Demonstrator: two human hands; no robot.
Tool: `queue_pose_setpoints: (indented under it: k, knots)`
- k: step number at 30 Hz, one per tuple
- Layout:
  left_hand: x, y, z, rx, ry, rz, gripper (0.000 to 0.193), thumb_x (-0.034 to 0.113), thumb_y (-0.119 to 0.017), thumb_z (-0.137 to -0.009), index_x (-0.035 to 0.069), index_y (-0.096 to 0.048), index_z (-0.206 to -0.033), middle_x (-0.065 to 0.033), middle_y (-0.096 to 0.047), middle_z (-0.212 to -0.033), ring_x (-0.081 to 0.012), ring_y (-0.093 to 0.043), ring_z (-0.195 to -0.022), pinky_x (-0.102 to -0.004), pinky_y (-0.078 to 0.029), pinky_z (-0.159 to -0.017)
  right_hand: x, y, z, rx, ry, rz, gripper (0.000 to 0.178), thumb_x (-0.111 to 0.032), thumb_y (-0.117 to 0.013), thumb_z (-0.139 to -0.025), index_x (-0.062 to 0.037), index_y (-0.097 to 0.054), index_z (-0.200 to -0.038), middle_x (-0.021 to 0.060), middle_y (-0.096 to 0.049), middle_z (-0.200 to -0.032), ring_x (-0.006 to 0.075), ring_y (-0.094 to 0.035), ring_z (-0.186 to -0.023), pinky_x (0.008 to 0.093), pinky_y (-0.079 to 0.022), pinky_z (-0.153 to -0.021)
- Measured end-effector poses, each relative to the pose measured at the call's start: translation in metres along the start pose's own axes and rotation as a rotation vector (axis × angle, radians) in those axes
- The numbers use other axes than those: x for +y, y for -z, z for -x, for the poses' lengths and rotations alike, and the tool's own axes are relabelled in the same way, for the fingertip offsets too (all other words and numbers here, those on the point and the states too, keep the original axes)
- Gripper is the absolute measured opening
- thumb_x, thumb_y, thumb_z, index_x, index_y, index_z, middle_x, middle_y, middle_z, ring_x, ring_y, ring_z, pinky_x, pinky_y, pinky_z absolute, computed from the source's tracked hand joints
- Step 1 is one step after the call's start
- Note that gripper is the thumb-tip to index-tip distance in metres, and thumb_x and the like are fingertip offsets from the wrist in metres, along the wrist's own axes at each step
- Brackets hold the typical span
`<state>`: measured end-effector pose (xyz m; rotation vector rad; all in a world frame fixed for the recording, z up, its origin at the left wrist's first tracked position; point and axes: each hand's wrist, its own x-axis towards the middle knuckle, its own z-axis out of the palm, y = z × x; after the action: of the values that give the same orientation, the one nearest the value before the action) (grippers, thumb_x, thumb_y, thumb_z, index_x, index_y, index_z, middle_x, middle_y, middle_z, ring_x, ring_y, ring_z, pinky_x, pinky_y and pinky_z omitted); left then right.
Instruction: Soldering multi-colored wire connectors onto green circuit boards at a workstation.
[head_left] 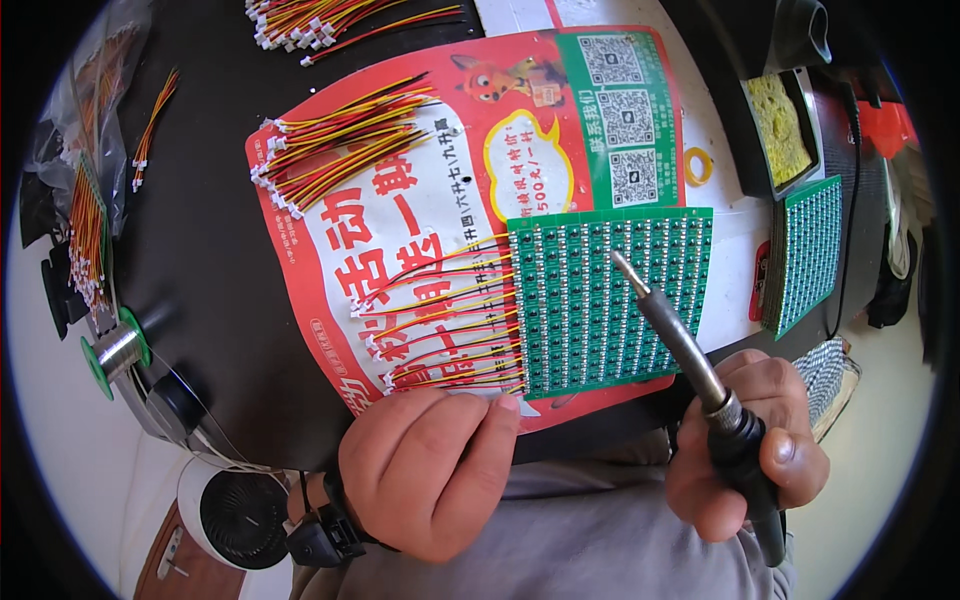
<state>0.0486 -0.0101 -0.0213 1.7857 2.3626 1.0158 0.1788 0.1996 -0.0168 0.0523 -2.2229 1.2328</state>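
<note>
A green circuit board (610,300), covered in rows of small parts, lies on a red printed sheet (300,240). Red, yellow and black wires with white plugs (440,320) run out from its left edge. My right hand (745,450) is closed round a soldering iron (735,425); the iron's tip points up and left, over the right part of the board. By the board's lower left corner, my left hand (430,470) is closed with thumb and finger together. Whatever that pinch holds is hidden.
A bundle of loose wires (350,140) lies on the sheet, and another bundle (310,25) is behind it. At left stands a solder spool (117,352). A yellow sponge (777,130) in a black holder and a stack of green boards (808,255) are at right.
</note>
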Motion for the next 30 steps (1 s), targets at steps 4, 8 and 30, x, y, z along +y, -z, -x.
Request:
queue_pose_setpoints:
  k: [4,8,30]
  knots:
    - [0.0,-0.001,-0.003,-0.03,0.016,0.026,0.03,-0.011,-0.071,-0.067,-0.005,-0.069,-0.096,-0.0119,-0.061,-0.081,-0.0232,-0.06,-0.063,-0.0338,-0.052,-0.054,-0.001,0.004,-0.001,-0.006,-0.041,-0.08,0.059,-0.03,-0.087,-0.077,-0.0042,-0.053,-0.119,0.0057,-0.056,-0.074,0.0187,-0.053,-0.059,0.0271,-0.039,-0.045]
    - [0.0,0.0,-0.006,-0.028,0.031,0.052,0.03,-0.011,-0.071,-0.067,-0.005,-0.069,-0.096,-0.0117,-0.061,-0.081,-0.0236,-0.06,-0.064,-0.0341,-0.052,-0.054,0.0,0.004,0.008,0.047,-0.044,-0.096,0.051,-0.026,-0.087,-0.077,-0.0046,-0.058,-0.113,0.0051,-0.055,-0.07,0.0182,-0.055,-0.059,0.0257,-0.04,-0.045]
    - [-0.002,-0.001,-0.006,-0.022,-0.013,0.0,0.021,0.0,-0.069,-0.077,-0.006,-0.071,-0.098,-0.0115,-0.064,-0.085,-0.0216,-0.061,-0.069,-0.0298,-0.052,-0.056,0.004,0.009,-0.032,-0.253,0.013,0.248,0.023,-0.006,-0.069,-0.087,-0.007,-0.057,-0.107,0.0232,-0.071,-0.103,0.0342,-0.071,-0.084,0.0408,-0.057,-0.065]
